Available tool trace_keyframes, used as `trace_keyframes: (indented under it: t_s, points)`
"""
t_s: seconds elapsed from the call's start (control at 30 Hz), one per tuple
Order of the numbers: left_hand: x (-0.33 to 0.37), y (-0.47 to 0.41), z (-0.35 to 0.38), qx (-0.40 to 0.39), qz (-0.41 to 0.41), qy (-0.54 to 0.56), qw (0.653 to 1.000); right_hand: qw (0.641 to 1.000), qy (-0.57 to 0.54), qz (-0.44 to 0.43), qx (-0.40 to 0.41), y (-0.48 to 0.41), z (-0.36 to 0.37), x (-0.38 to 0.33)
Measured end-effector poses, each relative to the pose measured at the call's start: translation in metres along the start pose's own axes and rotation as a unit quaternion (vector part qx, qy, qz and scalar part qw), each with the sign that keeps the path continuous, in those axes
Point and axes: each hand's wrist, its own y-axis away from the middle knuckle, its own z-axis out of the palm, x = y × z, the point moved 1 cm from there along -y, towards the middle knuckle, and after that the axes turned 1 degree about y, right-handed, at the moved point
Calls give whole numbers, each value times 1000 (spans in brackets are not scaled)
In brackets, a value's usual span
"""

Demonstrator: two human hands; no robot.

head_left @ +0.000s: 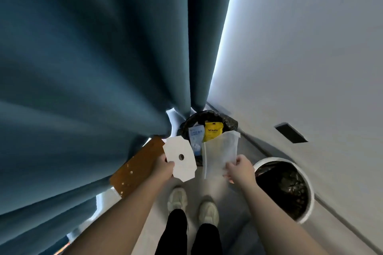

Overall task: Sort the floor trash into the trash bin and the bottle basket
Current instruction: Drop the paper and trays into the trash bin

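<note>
My left hand [163,166] pinches a white flat card [179,158] with a round hole in it, held above the floor. My right hand [239,168] grips a white translucent bag [220,151] by its lower edge. Both pieces hang just in front of a black-lined bin [230,120] standing in the corner. That bin holds a yellow packet [213,131] and a pale blue packet [195,135]. A second container, white and round with a black liner [284,188], stands on the floor to the right of my right hand.
A dark blue curtain [93,78] fills the left side. A white wall [310,58] with a dark vent [291,132] runs along the right. A brown board [136,167] leans by the curtain. My two feet in pale shoes [192,205] stand on the grey floor.
</note>
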Motion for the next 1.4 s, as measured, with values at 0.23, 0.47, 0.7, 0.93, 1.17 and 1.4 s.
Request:
trace_keyframes:
  t_s: [0.23, 0.47, 0.7, 0.93, 1.17, 1.4]
  points:
    - [-24, -154, 59, -20, 30, -93, 995, 998, -11, 34, 47, -113, 74, 42]
    - [-25, -220, 98, -21, 60, -188, 980, 998, 38, 25, 39, -174, 112, 64]
    - [-27, -170, 72, -12, 123, -370, 921, 957, 279, -52, 61, -130, 90, 63]
    - [12, -65, 19, 43, 231, -496, 836, 885, 435, -150, 63, -47, 34, 19]
    - [40, 84, -48, 113, 253, -522, 807, 859, 455, -226, 66, 85, -12, -29]
    - [-1, 218, -101, 205, 258, -458, 826, 823, 449, -343, 63, 211, -22, -43]
